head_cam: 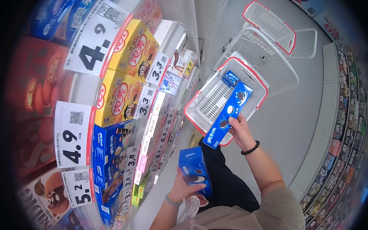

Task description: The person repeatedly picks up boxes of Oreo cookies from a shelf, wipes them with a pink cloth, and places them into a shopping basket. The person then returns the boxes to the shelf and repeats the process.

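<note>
My right hand [240, 129], with a black bead bracelet at the wrist, grips a long blue Oreo cookie box [229, 112] over a white and red shopping basket [209, 94]. A smaller blue package [231, 77] lies at the basket's far end, partly covered by the long box. Lower down, my left hand [186, 186] holds another blue Oreo box [195, 168], thumb across its printed side. That box is close to my body and apart from the basket.
Snack shelves with yellow biscuit boxes [120, 97], blue boxes [110, 149] and price tags [73, 135] rise at the left. A second basket [269, 25] sits on a cart [294, 82] beyond mine. Packed product racks [338, 144] curve along the right.
</note>
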`<state>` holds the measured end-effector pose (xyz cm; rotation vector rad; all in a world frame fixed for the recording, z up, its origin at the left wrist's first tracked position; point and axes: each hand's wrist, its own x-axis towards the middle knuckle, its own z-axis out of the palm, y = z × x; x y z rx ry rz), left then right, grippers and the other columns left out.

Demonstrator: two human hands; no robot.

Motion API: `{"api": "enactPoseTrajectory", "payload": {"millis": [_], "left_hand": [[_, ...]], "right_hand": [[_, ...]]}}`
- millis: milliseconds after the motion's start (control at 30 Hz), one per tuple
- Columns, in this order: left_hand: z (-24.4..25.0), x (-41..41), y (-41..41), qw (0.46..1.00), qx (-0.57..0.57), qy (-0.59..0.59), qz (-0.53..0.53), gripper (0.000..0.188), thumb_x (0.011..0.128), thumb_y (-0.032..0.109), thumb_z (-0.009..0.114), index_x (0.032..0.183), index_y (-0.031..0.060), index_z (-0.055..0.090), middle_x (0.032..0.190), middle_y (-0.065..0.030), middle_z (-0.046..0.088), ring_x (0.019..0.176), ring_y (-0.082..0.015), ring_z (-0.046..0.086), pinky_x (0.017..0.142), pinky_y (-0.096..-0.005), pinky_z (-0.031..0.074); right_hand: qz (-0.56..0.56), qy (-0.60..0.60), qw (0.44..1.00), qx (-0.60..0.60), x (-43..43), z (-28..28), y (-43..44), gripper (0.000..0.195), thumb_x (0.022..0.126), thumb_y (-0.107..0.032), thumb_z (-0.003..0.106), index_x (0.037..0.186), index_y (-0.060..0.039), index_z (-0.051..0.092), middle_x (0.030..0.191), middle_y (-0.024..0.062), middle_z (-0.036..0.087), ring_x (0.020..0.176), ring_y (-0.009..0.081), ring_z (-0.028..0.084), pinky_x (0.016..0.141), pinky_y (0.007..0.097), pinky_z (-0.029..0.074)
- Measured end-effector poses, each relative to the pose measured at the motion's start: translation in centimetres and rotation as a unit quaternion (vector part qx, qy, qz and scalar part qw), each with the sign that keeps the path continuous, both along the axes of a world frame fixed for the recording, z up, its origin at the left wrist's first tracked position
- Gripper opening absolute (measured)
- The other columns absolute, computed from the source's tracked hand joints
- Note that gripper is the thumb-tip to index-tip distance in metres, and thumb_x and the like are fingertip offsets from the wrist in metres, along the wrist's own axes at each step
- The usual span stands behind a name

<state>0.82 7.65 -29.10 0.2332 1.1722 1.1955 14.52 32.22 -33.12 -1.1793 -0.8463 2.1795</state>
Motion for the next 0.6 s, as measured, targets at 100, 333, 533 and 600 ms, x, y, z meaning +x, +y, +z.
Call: {"api": "enactPoseTrajectory", "payload": {"millis": [100,333,533,600], "left_hand": [[5.9,-0.7,0.3,0.998,0.062,-0.020,0.027,0.077,0.064,0.010,0.084,0.129,0.0022,0.042,0.118,-0.0101,0.057,0.108,-0.0206,0.057,0.090,-0.0359,0.049],[18.0,-2.9,-4.1,0.979,0.165,-0.048,0.113,0.074,0.066,0.014,0.079,0.131,0.0038,0.045,0.120,-0.0089,0.059,0.113,-0.0201,0.055,0.098,-0.0362,0.043],[19.8,-0.7,-12.9,0.948,0.254,0.093,0.168,0.083,0.065,0.018,0.085,0.134,0.0012,0.043,0.125,-0.0163,0.057,0.114,-0.0262,0.056,0.096,-0.0403,0.046],[22.9,0.3,-14.6,0.914,0.287,0.143,0.247,0.087,0.061,0.017,0.088,0.133,0.0014,0.042,0.122,-0.0141,0.058,0.113,-0.0252,0.056,0.095,-0.0398,0.046]], "right_hand": [[-0.015,0.076,0.995,0.070,-2.0,7.7,-3.9,0.050,0.085,-0.023,0.065,0.126,-0.0037,0.043,0.113,0.0057,0.059,0.099,0.0142,0.060,0.084,0.0318,0.051],[-0.014,0.185,0.955,0.231,-3.6,18.6,-12.3,0.065,0.079,-0.029,0.071,0.129,-0.0023,0.039,0.119,0.0071,0.053,0.106,0.0182,0.055,0.090,0.0342,0.046],[0.121,0.287,0.928,0.206,-5.6,26.9,-16.8,0.074,0.079,-0.038,0.067,0.135,-0.0037,0.032,0.128,0.0111,0.048,0.116,0.0229,0.050,0.097,0.0374,0.043],[0.165,0.336,0.901,0.220,-7.1,29.3,-18.5,0.078,0.078,-0.037,0.069,0.137,-0.0035,0.031,0.132,0.0129,0.046,0.117,0.0239,0.050,0.098,0.0375,0.043]]}}
